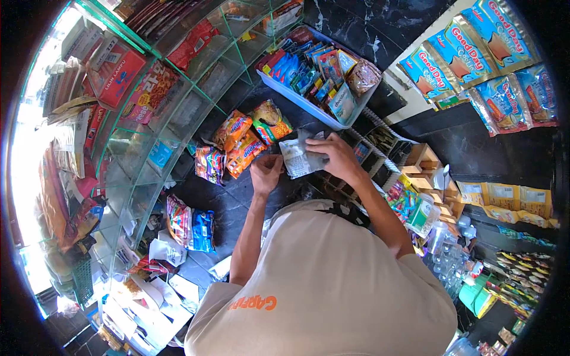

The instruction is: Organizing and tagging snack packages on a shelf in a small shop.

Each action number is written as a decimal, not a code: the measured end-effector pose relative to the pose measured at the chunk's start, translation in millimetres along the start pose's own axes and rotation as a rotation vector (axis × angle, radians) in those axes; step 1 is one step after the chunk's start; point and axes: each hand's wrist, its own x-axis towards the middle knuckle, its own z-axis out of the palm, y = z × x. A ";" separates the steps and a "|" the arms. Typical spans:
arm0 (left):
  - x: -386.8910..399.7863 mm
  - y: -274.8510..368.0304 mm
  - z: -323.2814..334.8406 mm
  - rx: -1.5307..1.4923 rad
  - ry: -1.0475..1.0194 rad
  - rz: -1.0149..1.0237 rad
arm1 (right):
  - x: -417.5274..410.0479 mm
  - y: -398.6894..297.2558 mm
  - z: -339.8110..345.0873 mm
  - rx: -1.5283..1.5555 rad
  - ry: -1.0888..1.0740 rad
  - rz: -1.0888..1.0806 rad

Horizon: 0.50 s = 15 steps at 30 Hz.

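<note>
My right hand [336,158] is on a grey and white printed packet [295,156], its fingers spread across the packet's upper right part and the thumb hidden. Just left of that packet, my left hand [266,172] has its fingers curled together; whether something small is pinched in them cannot be told. Two orange snack packets [244,153] lie beyond and to the left of my left hand. Beside them are a green and orange noodle-type packet [270,124] and a purple multicoloured packet [209,164]. All rest on a dark marbled surface [231,196].
A light blue plastic bin [307,99] full of sachets stands beyond my hands. Curved glass shelving [196,84] with packaged goods runs along the left. A pink packet [179,218] and a blue packet [203,230] lie nearer at left. Sachet strips [467,53] hang at right.
</note>
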 end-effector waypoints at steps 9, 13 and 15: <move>4.6 -8.3 2.2 -0.051 -0.021 -0.029 | -14.2 28.3 23.3 0.355 0.353 0.365; 9.1 -11.2 3.4 -0.042 -0.022 -0.018 | -21.2 39.9 25.1 0.372 0.309 0.608; 8.7 -16.4 0.3 -0.013 -0.017 -0.014 | -25.2 40.4 24.4 0.544 0.369 0.557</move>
